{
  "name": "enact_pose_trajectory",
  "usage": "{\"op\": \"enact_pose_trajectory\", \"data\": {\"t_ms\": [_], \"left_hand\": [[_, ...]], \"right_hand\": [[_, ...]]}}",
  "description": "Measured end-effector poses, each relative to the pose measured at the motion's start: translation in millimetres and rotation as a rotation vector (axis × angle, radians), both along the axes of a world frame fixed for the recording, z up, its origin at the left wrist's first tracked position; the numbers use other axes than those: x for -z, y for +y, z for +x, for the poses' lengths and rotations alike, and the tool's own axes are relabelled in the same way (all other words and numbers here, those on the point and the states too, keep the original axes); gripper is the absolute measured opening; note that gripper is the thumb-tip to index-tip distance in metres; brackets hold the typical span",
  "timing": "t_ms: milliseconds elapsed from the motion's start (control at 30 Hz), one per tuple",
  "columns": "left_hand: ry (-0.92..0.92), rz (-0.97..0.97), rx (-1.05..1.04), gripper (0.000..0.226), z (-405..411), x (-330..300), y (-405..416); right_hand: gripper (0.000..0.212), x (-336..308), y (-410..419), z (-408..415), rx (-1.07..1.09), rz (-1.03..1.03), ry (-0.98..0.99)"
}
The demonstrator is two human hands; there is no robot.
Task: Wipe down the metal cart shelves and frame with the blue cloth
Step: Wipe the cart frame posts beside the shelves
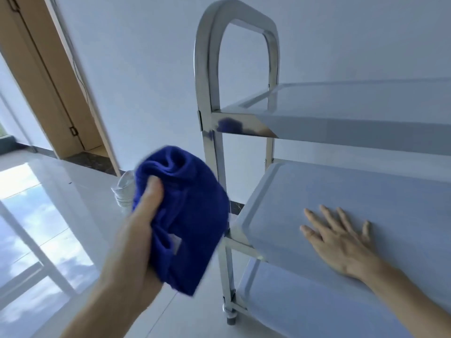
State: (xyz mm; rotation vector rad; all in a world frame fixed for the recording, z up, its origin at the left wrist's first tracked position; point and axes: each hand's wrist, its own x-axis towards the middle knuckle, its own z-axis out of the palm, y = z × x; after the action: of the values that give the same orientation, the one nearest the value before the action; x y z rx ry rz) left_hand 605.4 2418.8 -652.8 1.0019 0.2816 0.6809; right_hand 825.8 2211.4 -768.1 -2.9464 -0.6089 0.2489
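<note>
At the far left a wooden door frame (48, 76) stands over the glossy floor (44, 215). Next comes the left hand (136, 230), clenched around the bunched blue cloth (188, 215) and held in the air just off the near-left corner of the cart's middle shelf (353, 191), not touching metal. Behind the cloth something ribbed and clear shows on the floor, possibly a plastic bottle (123, 191); too little is visible to be sure. The cart frame (207, 93) rises beside the cloth, its handle loop arching above the top shelf (341, 106). Further right, the right hand (341, 242) lies flat with fingers spread on the middle shelf, apparently bracing the cart.

The upright post looks like the nearest target. To wipe it well, fold the cloth around the post and run its whole length, keeping the flat hand pressed down so the cart does not roll.
</note>
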Motion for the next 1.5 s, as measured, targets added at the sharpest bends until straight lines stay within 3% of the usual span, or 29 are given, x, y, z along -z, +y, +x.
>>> {"op": "enact_pose_trajectory", "data": {"t_ms": [133, 267, 333, 433, 533, 767, 900, 1033, 1133, 1233, 1367, 1500], "left_hand": [[-0.138, 0.346, -0.304, 0.023, 34.6, -19.0, 13.8], [-0.035, 0.870, -0.301, 0.067, 94.2, -5.2, -11.6], [-0.023, 0.982, -0.390, 0.075, 110.0, 1.7, -20.3], [-0.166, 0.783, -0.467, 0.043, 116.7, 3.2, -13.3], [-0.153, 0.737, -0.540, 0.030, 126.2, 4.8, 4.6], [0.071, 0.921, -0.535, 0.080, 145.4, 23.8, 4.6], [0.115, 0.846, -0.582, 0.078, 153.9, 36.4, 2.0], [0.134, 0.674, -0.440, 0.080, 149.0, 77.5, -0.5], [0.203, 0.652, -0.435, 0.082, 145.4, 98.9, -3.4], [0.222, 0.696, -0.462, 0.084, 150.1, 84.2, 0.8], [0.054, 0.721, -0.527, 0.085, 164.4, 27.4, 6.6], [0.034, 0.781, -0.608, 0.086, 171.1, 13.9, 9.8]], "right_hand": [[0.059, -1.3, 1.6, -1.7, 0.002, -0.007, -0.001], [0.059, -3.9, 0.7, -2.6, 0.008, -0.019, 0.005], [0.059, -5.1, 0.3, -2.1, 0.014, -0.021, 0.004], [0.060, -5.8, -0.2, 0.7, 0.023, -0.032, 0.001], [0.060, -4.7, -0.1, 2.3, 0.023, -0.045, -0.004], [0.061, -3.6, 3.6, 6.5, 0.028, -0.047, -0.004], [0.062, -3.5, 4.6, 11.6, 0.032, -0.048, 0.003], [0.064, -3.3, 2.9, 12.7, 0.024, -0.047, -0.005], [0.064, -2.3, 3.0, 13.3, 0.021, -0.045, -0.010], [0.065, -3.3, 2.7, 14.1, 0.017, -0.027, -0.019], [0.064, -3.5, 1.9, 15.6, 0.022, -0.026, -0.004], [0.064, -3.2, 3.5, 15.7, 0.024, -0.032, -0.003]]}}
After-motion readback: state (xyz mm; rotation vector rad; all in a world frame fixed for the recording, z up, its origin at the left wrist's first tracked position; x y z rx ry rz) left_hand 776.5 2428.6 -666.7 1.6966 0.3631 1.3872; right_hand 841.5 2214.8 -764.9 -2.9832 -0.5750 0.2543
